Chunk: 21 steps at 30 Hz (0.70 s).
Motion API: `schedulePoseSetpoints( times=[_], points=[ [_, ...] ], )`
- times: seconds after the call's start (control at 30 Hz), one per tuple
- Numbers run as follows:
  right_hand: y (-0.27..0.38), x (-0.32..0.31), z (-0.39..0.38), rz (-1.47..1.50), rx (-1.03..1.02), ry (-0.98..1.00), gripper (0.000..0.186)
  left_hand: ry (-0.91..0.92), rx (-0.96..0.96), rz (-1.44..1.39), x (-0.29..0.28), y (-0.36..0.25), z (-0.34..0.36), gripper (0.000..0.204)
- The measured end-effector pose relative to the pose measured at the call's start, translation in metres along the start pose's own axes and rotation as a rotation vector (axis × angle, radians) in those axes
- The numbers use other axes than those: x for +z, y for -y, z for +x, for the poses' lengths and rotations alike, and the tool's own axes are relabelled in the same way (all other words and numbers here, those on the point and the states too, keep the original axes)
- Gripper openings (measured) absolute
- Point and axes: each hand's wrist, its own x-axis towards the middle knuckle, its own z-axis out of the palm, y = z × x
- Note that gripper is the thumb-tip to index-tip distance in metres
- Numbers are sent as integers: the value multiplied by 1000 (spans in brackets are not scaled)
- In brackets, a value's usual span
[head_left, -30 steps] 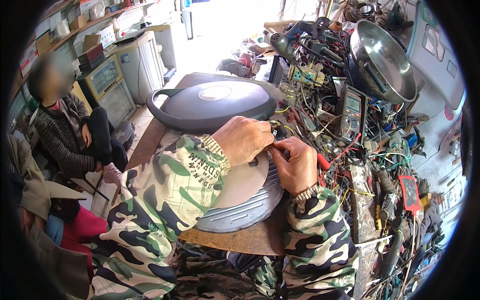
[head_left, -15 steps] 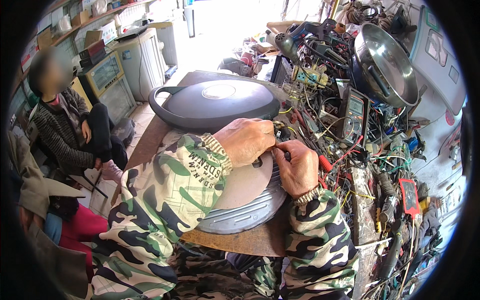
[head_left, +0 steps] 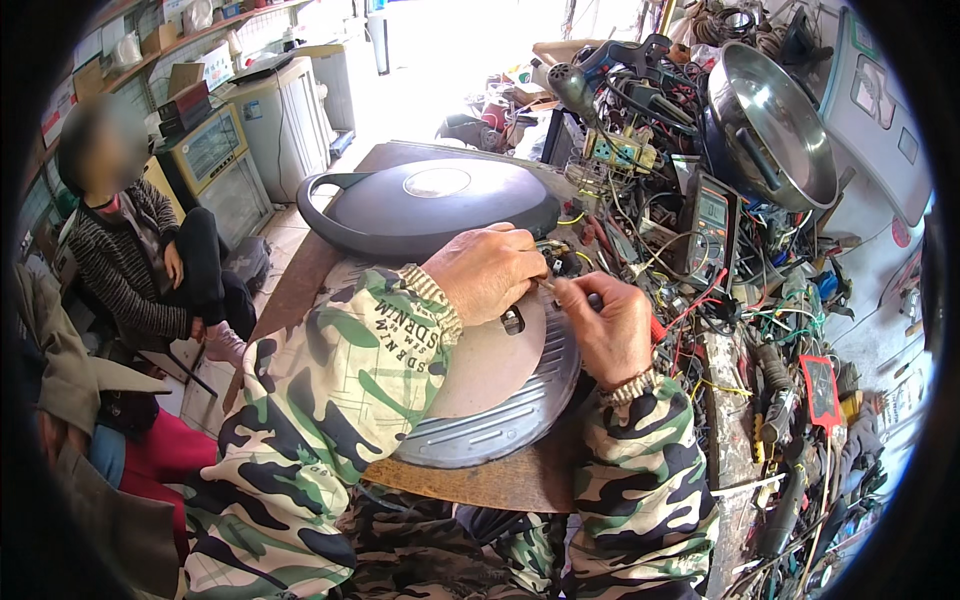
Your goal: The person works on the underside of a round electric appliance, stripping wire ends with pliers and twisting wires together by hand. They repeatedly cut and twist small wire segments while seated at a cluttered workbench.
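Observation:
My left hand (head_left: 485,270) is closed over a small part near the upper right edge of a round, ridged metal appliance base (head_left: 480,440); what it grips is hidden. My right hand (head_left: 607,325), just to its right, is pinched on a thin tool with a dark handle (head_left: 593,300), apparently a screwdriver, its tip by my left fingertips. A pale round disc (head_left: 485,375) with a small dark opening (head_left: 513,320) lies on the base, partly under my left hand and sleeve. The dark oval lid (head_left: 430,210) with a loop handle rests just behind, on the wooden table (head_left: 470,490).
A dense heap of cables and tools (head_left: 640,120) covers the right side, with a multimeter (head_left: 710,230), a steel pan (head_left: 775,120) and a red-framed item (head_left: 818,390). A seated person (head_left: 150,260) and another's red-clad leg (head_left: 165,460) are at left; appliances (head_left: 270,130) stand behind.
My right hand has moved slightly right, away from my left fingertips, showing more of the thin tool. My left hand has shifted a little up, uncovering more of the small opening.

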Motion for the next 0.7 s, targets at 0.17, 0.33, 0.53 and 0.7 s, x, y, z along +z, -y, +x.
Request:
schedulePoseSetpoints(
  times=[0.17, 0.33, 0.53, 0.7],
  points=[
    [-39, -27, 22, 30, 172, -99, 37, -25, 13, -64, -2, 6, -1, 14],
    [-97, -28, 34, 166, 389, -33, 33, -41, -19, -67, -3, 4, -1, 12],
    [-56, -9, 23, -227, 31, -253, 30, -48, -60, -64, -6, 6, -5, 11],
    [-6, -9, 9, 142, -98, -25, 21, -96, -34, -86, -2, 3, 3, 12]
  ],
)
